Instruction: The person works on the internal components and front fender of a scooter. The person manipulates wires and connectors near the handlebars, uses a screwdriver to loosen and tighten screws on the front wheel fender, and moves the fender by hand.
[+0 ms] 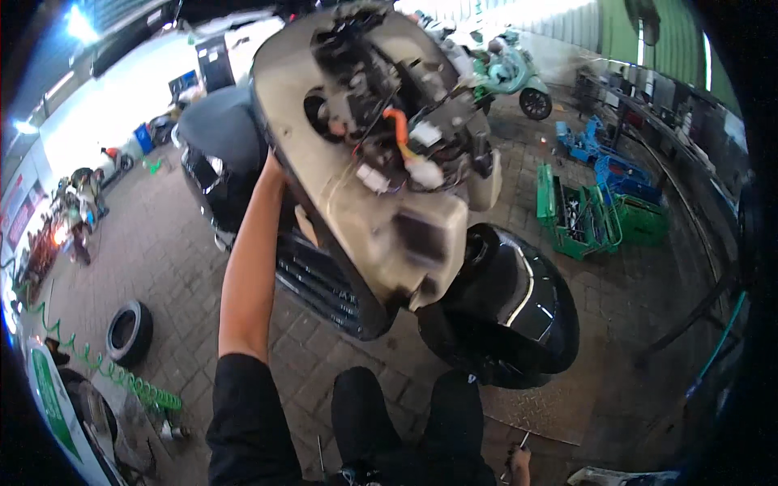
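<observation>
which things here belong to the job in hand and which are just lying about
Apparently in the job:
tan-panelled black scooter
its exposed orange-sleeved wiring
thin metal-shafted tool in the right hand

Apparently just lying about:
round black rubber tyre
coiled green hose

I can't make out a single word or number from where I stand. The white panel [39,374] at the lower left wears a green patch [53,401] with pale marks, too small and bent to read, and the reddish sign [11,194] on the far left wall is just a blur.
</observation>
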`<state>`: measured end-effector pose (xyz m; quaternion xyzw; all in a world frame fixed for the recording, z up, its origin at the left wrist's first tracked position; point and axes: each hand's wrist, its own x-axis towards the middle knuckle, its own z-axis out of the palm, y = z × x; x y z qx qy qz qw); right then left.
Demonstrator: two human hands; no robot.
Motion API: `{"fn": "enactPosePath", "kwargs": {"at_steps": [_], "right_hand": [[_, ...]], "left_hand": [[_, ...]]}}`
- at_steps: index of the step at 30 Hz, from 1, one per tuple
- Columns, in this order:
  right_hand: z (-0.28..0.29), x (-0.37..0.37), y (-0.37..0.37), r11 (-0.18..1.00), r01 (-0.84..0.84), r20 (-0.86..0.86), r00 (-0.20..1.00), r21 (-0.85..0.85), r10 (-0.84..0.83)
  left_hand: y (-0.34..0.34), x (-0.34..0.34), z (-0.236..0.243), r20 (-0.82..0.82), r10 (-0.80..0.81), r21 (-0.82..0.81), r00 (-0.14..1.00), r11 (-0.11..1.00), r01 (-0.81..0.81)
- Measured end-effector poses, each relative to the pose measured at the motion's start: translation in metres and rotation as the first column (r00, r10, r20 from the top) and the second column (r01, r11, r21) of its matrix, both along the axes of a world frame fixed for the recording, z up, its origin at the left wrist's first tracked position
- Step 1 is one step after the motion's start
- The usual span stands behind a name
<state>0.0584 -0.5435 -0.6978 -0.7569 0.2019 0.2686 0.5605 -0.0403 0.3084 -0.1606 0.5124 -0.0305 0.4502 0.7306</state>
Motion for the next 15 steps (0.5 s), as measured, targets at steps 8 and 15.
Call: {"fn": "enactPosePath", "kwargs": {"at_steps": [8,15], "right_hand": [[0.008,-0.027,-0.047,0.994,-0.062,-0.038,0.998,-0.085,0.059],[-0.008,-0.049,-0.025,0.982,-0.076,-0.194,0.980,-0.173,0.042]], "left_hand": [[-0.056,-0.098,0.022,-0.031,0.461,0.088,0.887,0.885,-0.457],[-0.094,-0.116,-0.140,-0.279,0.664,-0.473,0.694,0.534,-0.701]]}}
